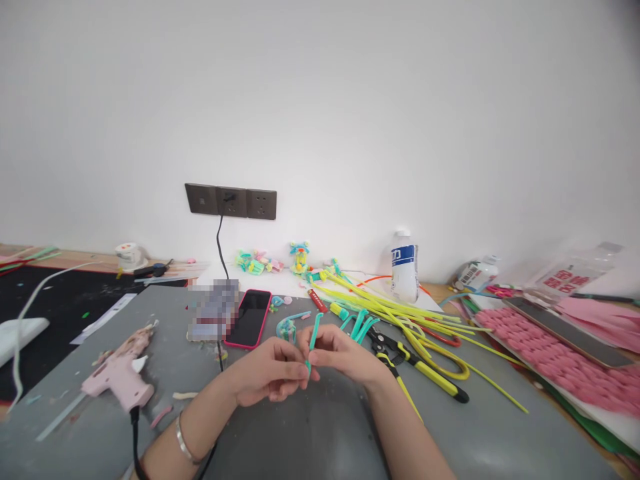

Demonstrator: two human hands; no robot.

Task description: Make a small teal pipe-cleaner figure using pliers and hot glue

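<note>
nearest to us, a silver bangle (184,440) rings the left wrist. just beyond it, the left hand (270,375) and the right hand (341,353) meet over the grey bench (310,440), their fingertips pressed together. both pinch the lower end of a teal stem (315,331), which stands nearly upright between them above the middle of the bench. to the left, well apart from the hands, a pink glue gun (120,375) lies on its side, with a black cord running from its handle toward the near edge. just beside the right hand we note yellow-handled pliers (423,368) lying flat. beyond the left hand, a phone (249,318) in a pink case lies face up. short teal pieces (358,325) lie beyond the right hand, and past them a sheaf of yellow stems (400,310) fans out across the bench. at far right lies a pink knobbly mat (550,357). farther back, a white bottle (404,265) with a blue label stands near the wall. on the wall, a dark socket strip (231,201) carries one black plug.
</note>
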